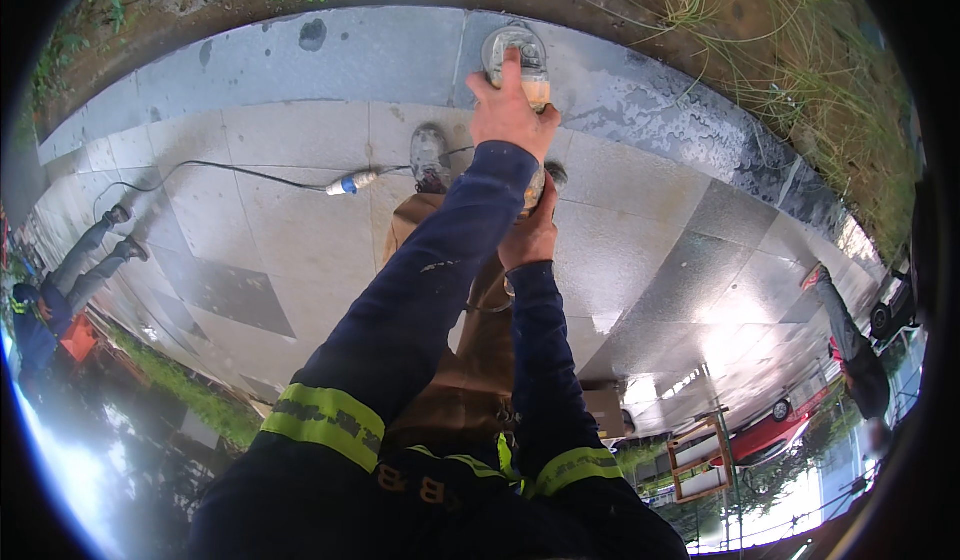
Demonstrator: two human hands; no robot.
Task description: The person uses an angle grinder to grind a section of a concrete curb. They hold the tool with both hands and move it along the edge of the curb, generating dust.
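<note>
A dusty grey and orange angle grinder [537,90] rests with its round head on the grey stone curb [400,55] at the far edge of the paving. My left hand [512,120] is closed over its front part, the index finger stretched along the top of the head. Nearer to me, my right hand [532,238] wraps round the rear of the grinder's body. The left forearm partly hides the middle of the tool. What lies under the head is hidden.
My dusty shoe [430,152] stands left of the grinder. A black cable with a blue and white connector [352,182] runs leftward over the paving [300,220]. Grass [770,70] and soil border the curb. One person [60,300] is far left, another [855,360] far right near a red car [765,438].
</note>
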